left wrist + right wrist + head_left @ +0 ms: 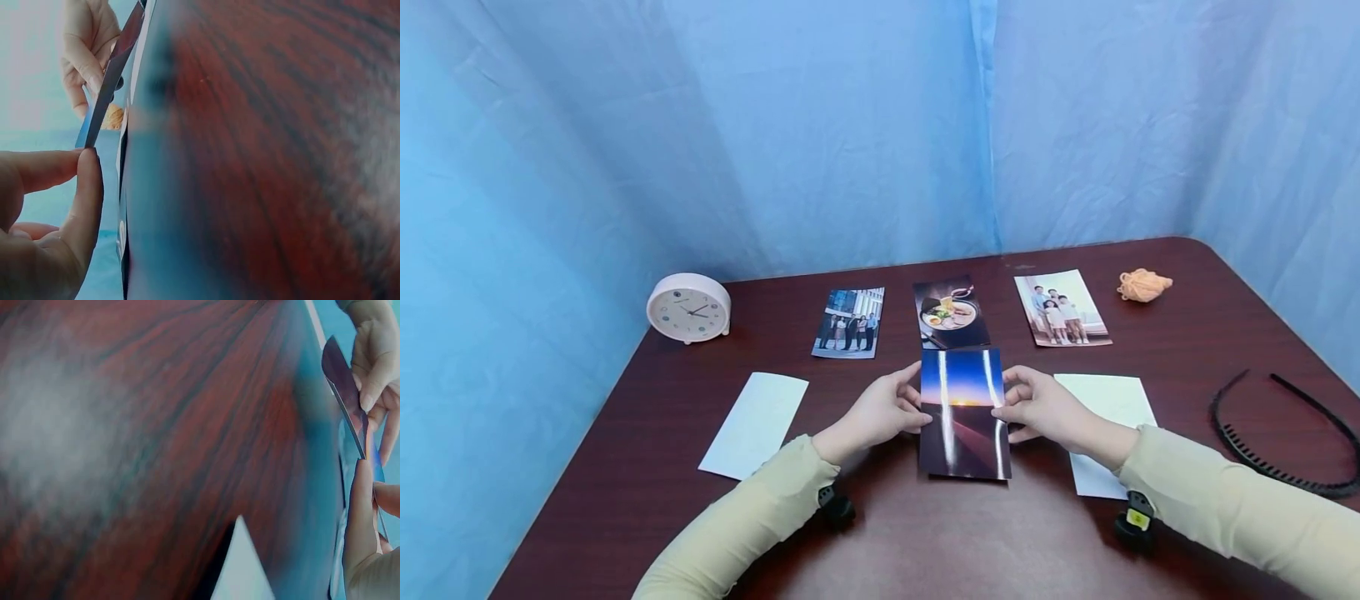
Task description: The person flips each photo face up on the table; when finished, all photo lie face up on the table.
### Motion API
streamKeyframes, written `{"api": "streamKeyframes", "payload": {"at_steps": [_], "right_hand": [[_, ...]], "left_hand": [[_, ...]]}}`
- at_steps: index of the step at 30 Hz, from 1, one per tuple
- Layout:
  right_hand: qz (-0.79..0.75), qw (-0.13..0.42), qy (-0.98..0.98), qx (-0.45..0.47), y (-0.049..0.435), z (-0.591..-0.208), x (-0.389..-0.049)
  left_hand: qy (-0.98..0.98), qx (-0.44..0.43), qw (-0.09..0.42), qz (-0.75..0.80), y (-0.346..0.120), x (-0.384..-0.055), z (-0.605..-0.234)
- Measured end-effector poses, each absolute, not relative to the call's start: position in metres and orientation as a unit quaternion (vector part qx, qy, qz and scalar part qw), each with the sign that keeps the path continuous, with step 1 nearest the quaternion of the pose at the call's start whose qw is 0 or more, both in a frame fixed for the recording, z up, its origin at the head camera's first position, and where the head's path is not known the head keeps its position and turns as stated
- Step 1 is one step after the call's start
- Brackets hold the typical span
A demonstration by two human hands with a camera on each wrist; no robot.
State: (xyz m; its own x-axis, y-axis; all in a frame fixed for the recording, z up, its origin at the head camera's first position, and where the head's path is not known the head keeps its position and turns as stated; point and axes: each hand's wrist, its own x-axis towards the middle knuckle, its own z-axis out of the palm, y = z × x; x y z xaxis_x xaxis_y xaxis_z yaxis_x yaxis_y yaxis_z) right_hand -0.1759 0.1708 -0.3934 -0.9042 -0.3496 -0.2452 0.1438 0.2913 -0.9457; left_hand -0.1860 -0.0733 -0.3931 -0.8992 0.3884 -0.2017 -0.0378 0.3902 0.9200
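Note:
A glossy photo of a sunset over a road (964, 442) is held up between both hands, clear of the table in the wrist views. My left hand (883, 408) pinches its left edge between thumb and fingers. On the opposite edge, my right hand (1045, 410) pinches it the same way. Bright streaks of light reflect off its surface. Just behind it lies a photo of a noodle bowl (951, 313), its lower edge meeting the sunset photo's top in the head view. Beneath the right wrist is a white card (1105, 400), partly covered by that hand.
Another white card (756, 423) lies left. A group photo by buildings (848, 323) and a family photo (1063, 308) flank the noodle picture. A white clock (689, 308) stands back left; a peach yarn ball (1144, 285) and black headband (1247, 450) are right. Blue curtains (850, 125) surround the table (625, 467).

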Motion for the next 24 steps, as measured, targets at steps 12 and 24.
{"api": "streamKeyframes", "payload": {"at_steps": [12, 24], "right_hand": [[-0.512, 0.177, 0.838, -0.068, 0.1661, -0.4005, -0.1733], [-0.432, 0.172, 0.882, -0.082, 0.1634, -0.3956, -0.1809]], "left_hand": [[0.853, 0.114, 0.22, 0.459, -0.0671, -0.1846, -0.3984], [0.879, 0.116, 0.245, 0.392, -0.0667, -0.1903, -0.393]]}}
